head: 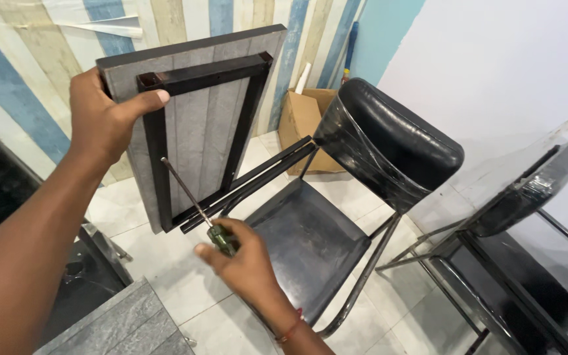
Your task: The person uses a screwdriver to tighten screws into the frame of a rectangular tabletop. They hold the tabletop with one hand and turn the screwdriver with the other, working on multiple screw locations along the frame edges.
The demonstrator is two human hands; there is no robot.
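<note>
1. Lower left of the frame, nearest: the left forearm runs up to the left hand, clamped on the upper left corner of a grey panel, thumb over its black metal frame.
2. Lower centre: the right hand is closed round a green-handled screwdriver, its tip set against the frame's left bar.
3. The panel stands tilted, its lower end near a black chair; the frame already sits on it, so I'd judge fastening under way, not finished.
4. Behind: a cardboard box by the striped wall.
</note>
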